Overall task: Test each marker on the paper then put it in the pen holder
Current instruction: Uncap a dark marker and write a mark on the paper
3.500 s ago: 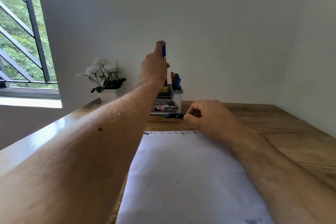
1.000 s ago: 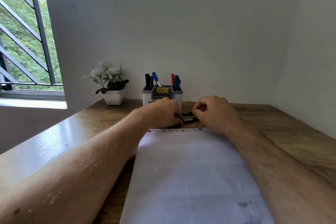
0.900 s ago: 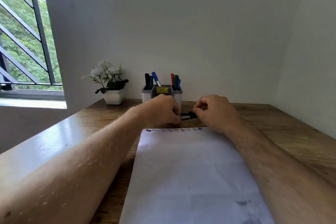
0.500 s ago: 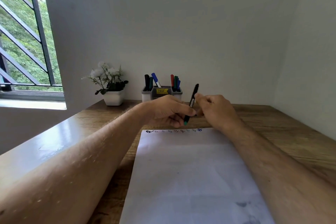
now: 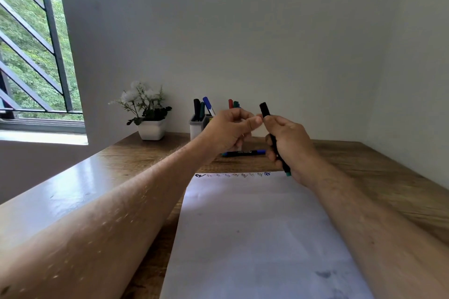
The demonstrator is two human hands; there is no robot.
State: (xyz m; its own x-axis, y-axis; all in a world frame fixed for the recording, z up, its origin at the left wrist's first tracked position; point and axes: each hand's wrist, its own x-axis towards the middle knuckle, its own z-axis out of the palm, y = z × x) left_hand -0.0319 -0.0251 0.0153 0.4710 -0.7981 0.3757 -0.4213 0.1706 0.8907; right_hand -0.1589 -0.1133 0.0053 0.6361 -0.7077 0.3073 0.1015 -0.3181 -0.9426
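Note:
My right hand (image 5: 289, 145) grips a black marker (image 5: 264, 110) with a green end, held nearly upright above the paper's far edge. My left hand (image 5: 230, 130) has its thumb and forefinger pinched at the marker just below its black top. The white paper (image 5: 255, 230) lies in front of me, with a row of small coloured scribbles (image 5: 233, 175) along its far edge. A black marker with blue ends (image 5: 243, 153) lies on the table beyond the paper. The grey pen holder (image 5: 195, 126) stands at the wall with several markers in it, partly hidden by my left hand.
A white pot with white flowers (image 5: 150, 128) stands left of the holder. The wooden table (image 5: 364, 172) meets walls behind and to the right. A barred window (image 5: 31, 56) is at the far left.
My left hand dropped a blue marker into the holder, then both hands picked the green-ended marker off the table. My right hand now holds it raised and upright, my left at its top.

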